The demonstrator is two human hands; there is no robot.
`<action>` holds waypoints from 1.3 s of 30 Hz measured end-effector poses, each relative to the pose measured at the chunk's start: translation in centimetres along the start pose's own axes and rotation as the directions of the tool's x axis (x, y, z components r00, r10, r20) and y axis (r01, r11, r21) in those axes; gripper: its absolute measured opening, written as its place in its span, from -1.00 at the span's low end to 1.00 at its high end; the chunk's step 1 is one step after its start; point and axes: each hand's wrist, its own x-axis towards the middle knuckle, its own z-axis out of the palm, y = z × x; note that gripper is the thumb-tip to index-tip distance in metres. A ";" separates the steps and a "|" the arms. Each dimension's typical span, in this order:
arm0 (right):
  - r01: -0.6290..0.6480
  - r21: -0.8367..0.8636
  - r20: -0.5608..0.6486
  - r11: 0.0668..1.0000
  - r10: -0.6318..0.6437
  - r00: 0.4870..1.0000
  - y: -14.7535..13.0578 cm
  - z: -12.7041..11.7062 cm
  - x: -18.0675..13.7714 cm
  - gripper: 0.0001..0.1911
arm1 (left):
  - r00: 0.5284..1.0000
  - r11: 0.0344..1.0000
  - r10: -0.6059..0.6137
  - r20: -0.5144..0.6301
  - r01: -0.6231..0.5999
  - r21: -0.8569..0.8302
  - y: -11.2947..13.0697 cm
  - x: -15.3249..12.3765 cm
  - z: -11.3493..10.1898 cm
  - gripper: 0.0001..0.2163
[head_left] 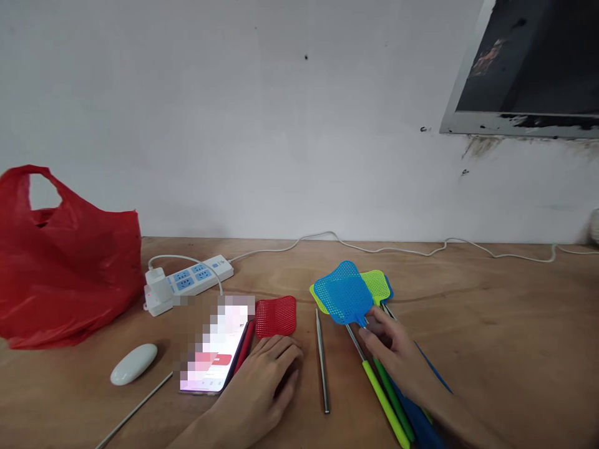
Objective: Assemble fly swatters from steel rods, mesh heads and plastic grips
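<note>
My right hand [390, 346] pinches the neck of a blue fly swatter head [344, 293] between thumb and fingers. Beneath it lie yellow-green swatter heads [378, 285], with another blue edge showing behind. Their handles, one yellow-green [386, 402] and one dark green [397, 408], run toward me, partly hidden by my right arm. Resting on the table, my left hand [266, 383] has its fingers loosely bent and apart from the thumb. Its fingertips lie by a red swatter head [276, 317]. Between my hands is a loose metal rod [321, 362].
A lit phone [219, 349], partly pixelated, lies beside my left hand, with a red handle [244, 346] along its edge. Farther left are a white mouse [134, 364], a power strip [199, 280] with a plugged-in charger, and a red plastic bag [70, 268]. A white cable [388, 251] runs along the wall.
</note>
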 end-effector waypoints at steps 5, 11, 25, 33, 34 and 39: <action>-0.261 0.265 0.094 0.928 0.244 0.965 -0.8 0.1 0.0 -0.48 | 1.000 1.000 -0.001 0.019 0.001 0.007 0.2 0.0 -0.2 -0.82; -0.499 0.522 0.315 0.692 0.387 0.867 -2.6 -0.7 -0.1 -0.52 | 1.000 1.000 0.004 0.026 -0.005 0.014 0.3 0.0 -0.3 -0.82; -0.611 0.612 0.518 0.501 0.330 0.789 -2.6 -1.1 0.1 -0.41 | 0.997 0.998 -0.030 0.069 0.027 0.049 0.3 -0.1 -0.3 -0.82; -0.687 0.580 0.653 0.438 0.253 0.713 -2.0 -1.3 0.1 -0.36 | 0.997 0.998 -0.021 0.072 0.016 0.067 0.3 0.0 -0.3 -0.81; -0.693 0.576 0.669 0.434 0.237 0.705 -1.8 -1.3 0.2 -0.36 | 0.998 0.998 -0.014 0.061 0.010 0.063 0.2 0.0 -0.3 -0.82; -0.728 0.548 0.722 0.412 0.206 0.661 -1.0 -1.4 0.3 -0.37 | 1.000 0.999 0.011 0.011 -0.012 0.041 -0.2 -0.2 0.1 -0.83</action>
